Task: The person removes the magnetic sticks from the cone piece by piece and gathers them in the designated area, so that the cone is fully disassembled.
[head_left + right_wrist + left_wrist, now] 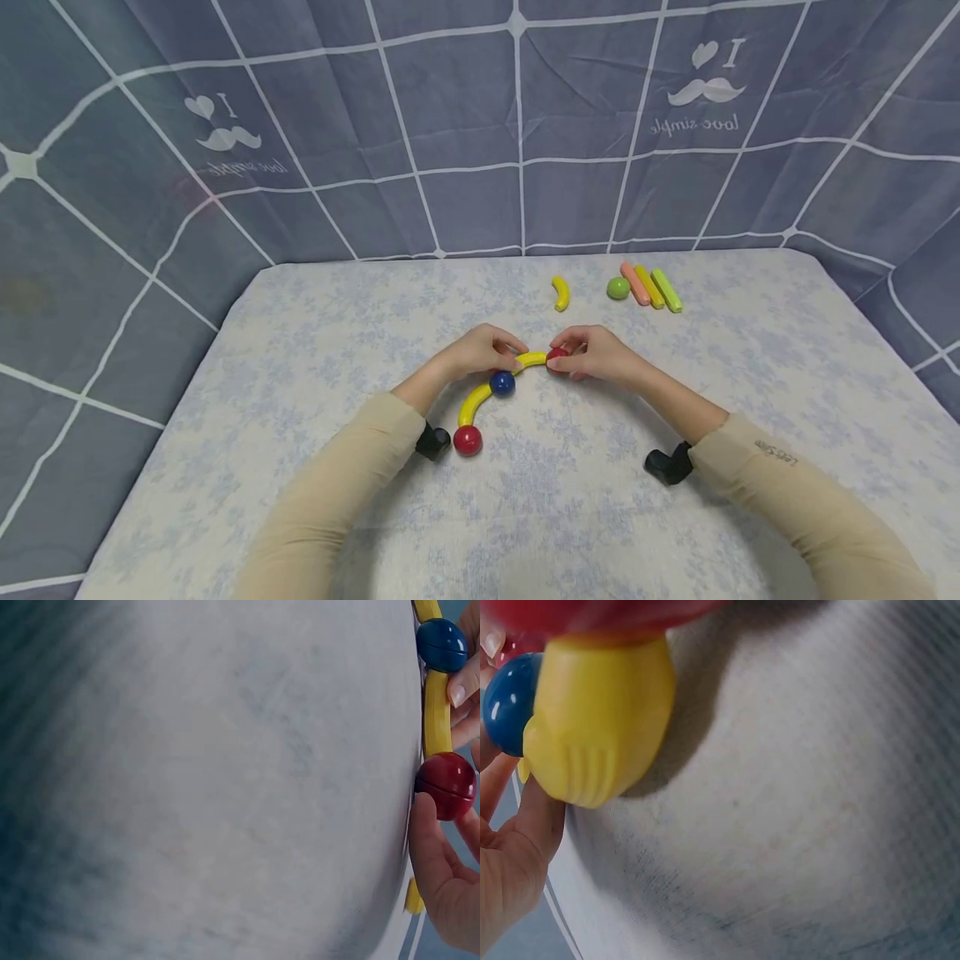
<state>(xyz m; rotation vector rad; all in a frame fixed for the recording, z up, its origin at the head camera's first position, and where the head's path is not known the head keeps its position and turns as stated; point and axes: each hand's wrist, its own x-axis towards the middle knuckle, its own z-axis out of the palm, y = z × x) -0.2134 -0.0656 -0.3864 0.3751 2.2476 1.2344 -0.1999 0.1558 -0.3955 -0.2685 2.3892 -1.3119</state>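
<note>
A chain of toy balls and curved yellow rods lies mid-table. Its near end is a red ball [468,441], joined to a curved yellow rod [472,405] that meets a blue ball [502,384]. Beyond the blue ball, my left hand [480,348] pinches a second curved yellow rod [533,359]. At that rod's right end sits another red ball [446,780], which my right hand [600,354] holds between thumb and fingers. The ball touches the rod's end; how firmly they are joined I cannot tell. The left wrist view shows the near rod [604,712] close up.
Farther back lie a loose curved yellow rod [561,293] and a green ball [618,288]. Beside the ball are straight sticks: pink [635,284], orange-yellow [649,287] and lime [667,291]. A tiled-pattern curtain [465,208] hangs behind the patterned tabletop [555,533].
</note>
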